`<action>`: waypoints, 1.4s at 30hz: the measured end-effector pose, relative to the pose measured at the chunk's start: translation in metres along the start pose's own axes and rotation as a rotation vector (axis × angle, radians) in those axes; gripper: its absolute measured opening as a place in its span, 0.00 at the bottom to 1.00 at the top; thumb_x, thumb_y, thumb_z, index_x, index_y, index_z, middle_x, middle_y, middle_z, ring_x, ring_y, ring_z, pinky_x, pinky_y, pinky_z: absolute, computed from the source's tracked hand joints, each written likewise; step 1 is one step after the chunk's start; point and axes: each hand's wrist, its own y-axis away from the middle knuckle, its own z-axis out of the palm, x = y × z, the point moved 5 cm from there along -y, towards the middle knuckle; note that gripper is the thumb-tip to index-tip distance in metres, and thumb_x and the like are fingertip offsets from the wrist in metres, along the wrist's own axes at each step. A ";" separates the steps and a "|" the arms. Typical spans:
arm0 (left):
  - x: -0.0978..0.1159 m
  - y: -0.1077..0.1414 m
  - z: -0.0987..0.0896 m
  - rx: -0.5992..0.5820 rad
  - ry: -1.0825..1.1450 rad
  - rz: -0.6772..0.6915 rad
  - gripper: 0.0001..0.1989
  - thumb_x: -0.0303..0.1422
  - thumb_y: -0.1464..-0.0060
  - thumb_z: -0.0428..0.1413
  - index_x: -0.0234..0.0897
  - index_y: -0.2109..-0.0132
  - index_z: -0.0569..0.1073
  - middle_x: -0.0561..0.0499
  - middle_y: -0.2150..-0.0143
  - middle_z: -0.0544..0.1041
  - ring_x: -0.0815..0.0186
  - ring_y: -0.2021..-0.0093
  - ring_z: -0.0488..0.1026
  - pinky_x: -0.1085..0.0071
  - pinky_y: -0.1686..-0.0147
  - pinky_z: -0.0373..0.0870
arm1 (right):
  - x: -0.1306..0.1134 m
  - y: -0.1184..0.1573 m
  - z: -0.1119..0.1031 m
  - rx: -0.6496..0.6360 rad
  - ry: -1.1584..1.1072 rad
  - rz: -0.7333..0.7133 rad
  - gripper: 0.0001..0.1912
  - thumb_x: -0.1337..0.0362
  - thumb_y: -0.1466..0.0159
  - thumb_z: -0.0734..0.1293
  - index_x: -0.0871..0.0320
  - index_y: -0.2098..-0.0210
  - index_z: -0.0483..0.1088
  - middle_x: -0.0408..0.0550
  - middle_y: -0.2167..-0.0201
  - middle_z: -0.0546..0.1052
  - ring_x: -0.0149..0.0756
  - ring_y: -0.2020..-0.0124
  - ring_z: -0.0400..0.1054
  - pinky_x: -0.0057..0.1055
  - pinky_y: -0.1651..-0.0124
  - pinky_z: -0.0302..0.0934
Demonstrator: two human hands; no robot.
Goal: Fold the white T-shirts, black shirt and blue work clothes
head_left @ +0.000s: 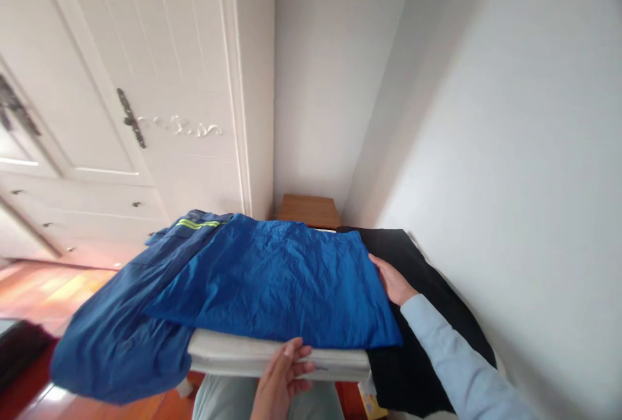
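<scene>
A bright blue cloth [291, 284] lies spread flat over a white padded surface [233, 352]. My right hand [392, 280] rests at its right edge, fingers on or just under the cloth; whether it grips the fabric is hidden. Near the front edge of the padded surface is my left hand [286, 374], palm partly turned up, with fingers apart and nothing in it. A darker blue garment [131, 316] with a yellow-green stripe lies partly beneath the cloth on the left and hangs over the side. Black fabric [413, 355] drapes over the right side.
A white wardrobe [194, 70] with dark handles stands at the left. Behind the padded surface is a small brown wooden top [311, 209] in the corner. A pale wall [510, 148] runs along the right. A dark item [22, 355] sits at the lower left.
</scene>
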 end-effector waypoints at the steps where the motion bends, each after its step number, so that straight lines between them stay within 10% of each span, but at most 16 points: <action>1: 0.011 0.002 -0.025 0.120 0.062 0.069 0.29 0.58 0.63 0.65 0.45 0.57 0.79 0.40 0.52 0.80 0.48 0.53 0.79 0.53 0.56 0.77 | -0.005 -0.012 -0.001 0.023 0.018 -0.005 0.16 0.57 0.31 0.63 0.61 0.54 0.76 0.52 0.60 0.84 0.40 0.57 0.79 0.38 0.42 0.68; 5: 0.067 0.031 -0.110 0.594 0.112 0.438 0.17 0.49 0.55 0.62 0.45 0.62 0.76 0.45 0.49 0.78 0.49 0.44 0.76 0.54 0.48 0.77 | -0.026 -0.058 0.000 0.113 0.111 -0.001 0.15 0.58 0.31 0.62 0.60 0.61 0.77 0.53 0.65 0.84 0.42 0.57 0.80 0.39 0.43 0.68; 9: 0.101 0.046 -0.134 0.634 0.165 0.517 0.11 0.40 0.50 0.58 0.46 0.59 0.75 0.49 0.51 0.79 0.55 0.44 0.76 0.56 0.45 0.76 | -0.041 -0.087 0.007 0.164 0.164 0.010 0.15 0.58 0.32 0.63 0.61 0.62 0.77 0.55 0.67 0.84 0.44 0.58 0.80 0.41 0.45 0.70; 20: 0.146 0.012 -0.109 0.610 0.411 0.203 0.03 0.31 0.43 0.57 0.35 0.63 0.73 0.51 0.73 0.74 0.67 0.76 0.73 0.72 0.78 0.71 | -0.046 -0.085 0.015 0.223 0.393 -0.007 0.07 0.69 0.46 0.76 0.64 0.68 0.77 0.56 0.73 0.82 0.46 0.70 0.79 0.40 0.56 0.75; 25: 0.161 0.007 -0.111 0.614 0.224 0.448 0.08 0.32 0.47 0.65 0.35 0.61 0.78 0.48 0.65 0.81 0.64 0.66 0.79 0.72 0.66 0.77 | -0.050 -0.076 0.023 0.215 0.507 -0.038 0.07 0.70 0.47 0.76 0.65 0.68 0.78 0.59 0.70 0.83 0.48 0.68 0.79 0.42 0.57 0.75; 32: 0.167 -0.014 -0.106 0.763 0.400 0.432 0.12 0.22 0.48 0.63 0.34 0.55 0.79 0.47 0.62 0.83 0.60 0.59 0.81 0.57 0.48 0.77 | -0.072 -0.054 0.057 0.320 0.766 -0.332 0.02 0.70 0.45 0.72 0.61 0.70 0.76 0.54 0.70 0.83 0.47 0.63 0.78 0.39 0.54 0.71; 38: 0.184 -0.004 -0.075 0.808 0.328 0.569 0.12 0.26 0.48 0.62 0.36 0.54 0.79 0.48 0.60 0.82 0.57 0.54 0.80 0.54 0.45 0.76 | -0.113 0.032 0.097 0.395 1.000 -0.705 0.10 0.57 0.42 0.72 0.57 0.66 0.77 0.54 0.64 0.83 0.47 0.59 0.76 0.37 0.51 0.67; 42: 0.200 0.013 -0.036 0.723 0.246 0.622 0.15 0.31 0.49 0.64 0.38 0.53 0.79 0.49 0.55 0.82 0.56 0.51 0.79 0.54 0.43 0.75 | -0.116 0.129 0.087 0.528 1.071 -0.929 0.20 0.46 0.41 0.68 0.58 0.65 0.78 0.52 0.66 0.83 0.48 0.63 0.77 0.37 0.58 0.68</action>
